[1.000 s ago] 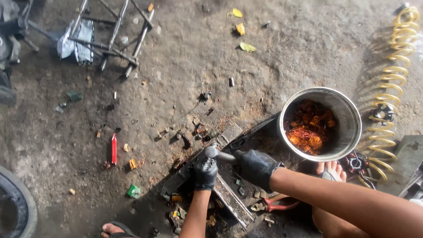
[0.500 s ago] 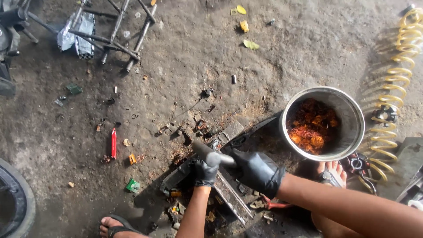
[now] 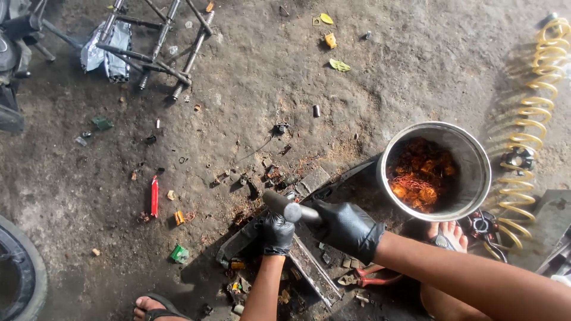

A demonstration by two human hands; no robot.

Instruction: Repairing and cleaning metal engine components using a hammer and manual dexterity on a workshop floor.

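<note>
The steel pot (image 3: 476, 160), packed with reddish copper scrap, sits just right of my fingers, close enough to drop pieces in. Under my hands a metal bar (image 3: 309, 267) lies on the ground as an anvil, running from up-left to down-right. My right hand (image 3: 348, 229) is wrapped tight round the hammer (image 3: 284, 207) handle; its long axis runs right to left, head at the left, over the work. My left hand (image 3: 278, 233) pinches shut on a small piece I can't make out, steadying it directly below the head.
</note>
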